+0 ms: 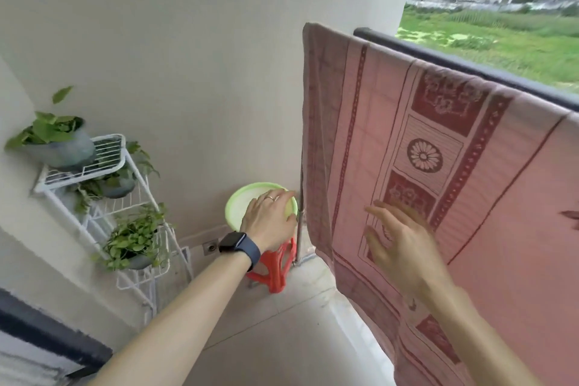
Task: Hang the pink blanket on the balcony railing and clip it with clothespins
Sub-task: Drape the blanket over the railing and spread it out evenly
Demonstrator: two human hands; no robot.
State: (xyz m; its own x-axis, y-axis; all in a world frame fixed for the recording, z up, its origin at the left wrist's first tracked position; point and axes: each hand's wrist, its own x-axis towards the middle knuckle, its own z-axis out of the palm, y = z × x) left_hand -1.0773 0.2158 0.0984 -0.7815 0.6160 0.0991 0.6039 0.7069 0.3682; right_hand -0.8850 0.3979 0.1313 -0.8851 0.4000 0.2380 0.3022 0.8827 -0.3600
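Note:
The pink blanket (438, 172), patterned with dark red flowers and borders, hangs draped over the dark balcony railing (463, 64) on the right. My right hand (404, 241) is in front of its lower part with fingers spread and relaxed, holding nothing. My left hand (269, 219), with a dark watch on the wrist, reaches down over a light green bowl (247, 200) that sits on an orange stool (275, 266) in the corner. Its fingers are curved over the bowl's right rim; what lies in the bowl is hidden. No clothespin shows.
A white wire plant rack (103, 185) with several potted green plants stands against the left wall. A thin metal post (301, 222) rises beside the stool at the blanket's left edge. The beige wall is behind, and pale tiled floor lies below.

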